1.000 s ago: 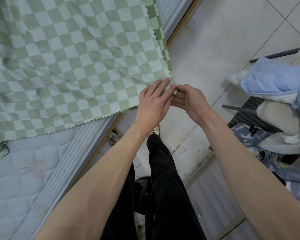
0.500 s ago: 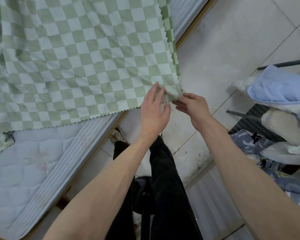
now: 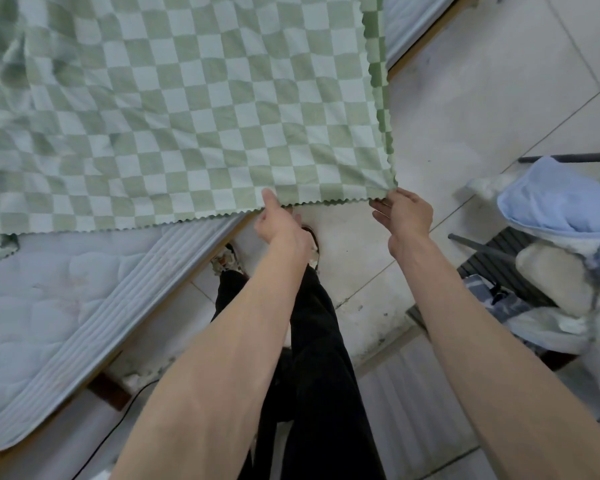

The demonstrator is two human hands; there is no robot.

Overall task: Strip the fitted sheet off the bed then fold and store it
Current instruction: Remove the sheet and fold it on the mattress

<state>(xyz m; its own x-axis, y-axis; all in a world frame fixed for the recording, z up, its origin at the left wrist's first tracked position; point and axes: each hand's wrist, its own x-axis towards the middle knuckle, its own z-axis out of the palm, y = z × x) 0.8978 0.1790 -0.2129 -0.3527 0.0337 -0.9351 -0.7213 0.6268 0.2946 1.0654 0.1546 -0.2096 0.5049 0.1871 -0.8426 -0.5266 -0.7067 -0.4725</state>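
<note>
With the checked sheet (image 3: pixel 187 109) spread over the bed's mattress (image 3: pixel 49 313), the right hand (image 3: pixel 404 213) pinched its near corner and the left hand (image 3: pixel 279 223) gripped the scalloped edge beside it, so a light pinch could slip, dropping the corner to the floor (image 3: pixel 482 98).

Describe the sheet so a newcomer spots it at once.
Start at the bare quilted mattress on the left. The sheet lies across its upper part, one corner pinched by the right hand. Only it has green-and-white checks with a zigzag edge; the chair's bedding is plain blue.
</note>
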